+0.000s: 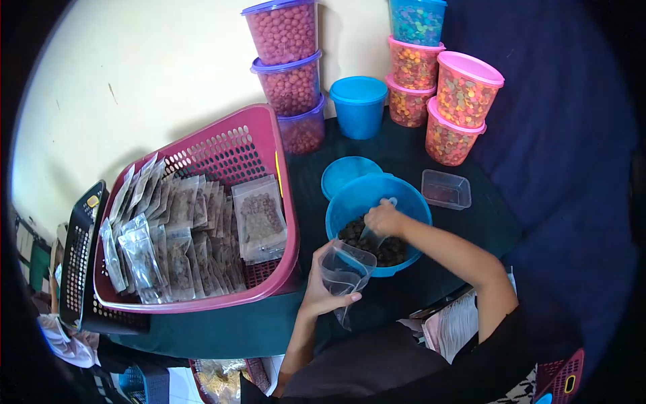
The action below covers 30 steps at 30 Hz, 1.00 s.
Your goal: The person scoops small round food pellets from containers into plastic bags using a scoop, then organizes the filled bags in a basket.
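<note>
My left hand (316, 294) is closed on a clear plastic bag (346, 269), whose mouth gapes beside the near-left rim of a blue tub (418, 196). Small dark pieces (391, 254) cover the tub's bottom. Inside the tub, my right hand (383, 219) grips a translucent scoop (367, 234), its lower end down among the pieces. Part of the scoop is hidden behind my fingers. A round blue lid (348, 172) lies behind the tub.
A maroon basket (289, 229) with rows of filled bags (180, 259) stands at left. Behind are stacked tubs with purple lids (289, 84), a closed blue tub (358, 114) and pink-lidded tubs (464, 94). A shallow clear container (446, 188) sits at right.
</note>
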Each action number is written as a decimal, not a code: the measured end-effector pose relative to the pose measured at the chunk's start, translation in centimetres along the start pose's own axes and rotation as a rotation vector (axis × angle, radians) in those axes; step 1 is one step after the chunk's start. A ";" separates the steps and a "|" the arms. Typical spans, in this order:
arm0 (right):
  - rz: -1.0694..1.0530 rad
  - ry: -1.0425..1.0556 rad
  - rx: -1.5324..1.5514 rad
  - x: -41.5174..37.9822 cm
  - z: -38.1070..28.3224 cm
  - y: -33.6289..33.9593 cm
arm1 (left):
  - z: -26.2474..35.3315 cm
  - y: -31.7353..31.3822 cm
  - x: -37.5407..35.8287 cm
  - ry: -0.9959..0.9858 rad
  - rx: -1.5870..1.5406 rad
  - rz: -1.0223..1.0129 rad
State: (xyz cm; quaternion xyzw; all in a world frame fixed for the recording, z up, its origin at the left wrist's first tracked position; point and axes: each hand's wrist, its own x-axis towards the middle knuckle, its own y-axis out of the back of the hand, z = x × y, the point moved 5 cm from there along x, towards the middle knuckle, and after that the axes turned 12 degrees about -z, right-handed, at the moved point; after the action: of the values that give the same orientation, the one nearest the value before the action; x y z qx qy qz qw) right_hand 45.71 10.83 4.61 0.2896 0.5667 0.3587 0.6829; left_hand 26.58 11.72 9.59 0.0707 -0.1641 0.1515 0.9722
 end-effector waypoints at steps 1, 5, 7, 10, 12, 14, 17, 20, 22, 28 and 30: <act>0.054 -0.079 0.059 1.2 -0.4 -1.0 | -0.1 0.1 0.0 -0.003 -0.002 -0.009; -0.142 -0.049 0.196 1.1 0.5 -0.8 | -0.4 0.0 -0.1 0.015 -0.048 -0.009; -0.301 -0.081 0.498 1.0 1.4 -1.8 | -0.4 0.2 0.0 0.011 -0.031 -0.016; -0.303 0.057 0.598 0.3 -0.1 -0.6 | -0.7 0.3 0.0 -0.018 -0.058 -0.028; -0.333 0.100 0.640 0.9 0.2 -1.4 | -0.7 0.5 -0.1 -0.024 -0.102 -0.019; -0.360 0.145 0.679 0.9 0.6 -1.6 | -0.7 0.6 0.0 -0.021 -0.099 -0.023; -0.377 0.272 0.825 0.0 1.1 -1.3 | -0.6 0.7 0.0 -0.010 -0.104 -0.026; -0.288 0.304 0.941 -0.5 2.2 -0.5 | -0.1 0.8 0.2 0.005 -0.092 -0.032; -0.240 0.264 0.942 -1.3 3.6 0.0 | 0.4 1.0 0.5 0.005 -0.073 -0.036; -0.100 0.260 1.056 -4.9 5.7 3.8 | 1.4 1.2 1.8 0.017 0.198 -0.063; -0.035 0.304 1.028 -5.4 6.7 4.6 | 1.3 1.3 2.2 0.052 0.266 -0.031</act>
State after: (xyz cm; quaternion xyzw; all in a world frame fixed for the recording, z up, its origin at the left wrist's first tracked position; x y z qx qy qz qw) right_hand 51.01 9.14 12.62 0.5218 0.7666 0.0613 0.3691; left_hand 27.75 13.27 11.71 0.1973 -0.1161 0.1586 0.9604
